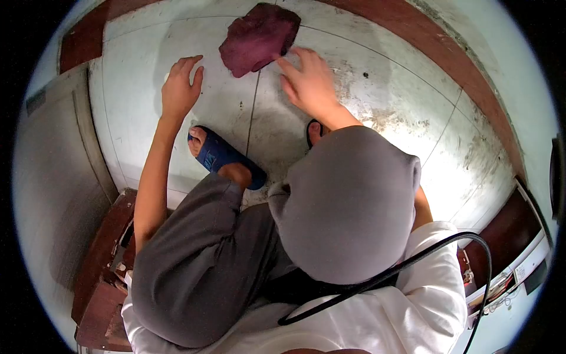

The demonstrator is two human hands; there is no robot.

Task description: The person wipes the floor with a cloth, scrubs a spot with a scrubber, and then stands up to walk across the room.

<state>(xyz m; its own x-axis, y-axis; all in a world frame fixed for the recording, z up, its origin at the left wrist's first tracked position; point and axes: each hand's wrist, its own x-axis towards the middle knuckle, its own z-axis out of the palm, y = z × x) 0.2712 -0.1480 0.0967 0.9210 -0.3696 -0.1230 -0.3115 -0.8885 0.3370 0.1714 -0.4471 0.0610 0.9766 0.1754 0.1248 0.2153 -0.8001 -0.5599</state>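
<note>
A crumpled dark red cloth (259,40) lies on the pale tiled floor (227,100) at the top centre. My right hand (308,81) is at the cloth's lower right edge, fingers apart; whether the fingertips touch it is hard to tell. To the left of the cloth, my left hand (181,85) is held over the floor with its fingers apart and nothing in it. Dark smudges mark the tiles right of my right hand.
My feet are in dark blue slippers (227,156) below the hands. A grey door (65,171) stands at the left, with brown wooden furniture (106,289) below it. A black cable (436,248) crosses my white shirt at the right.
</note>
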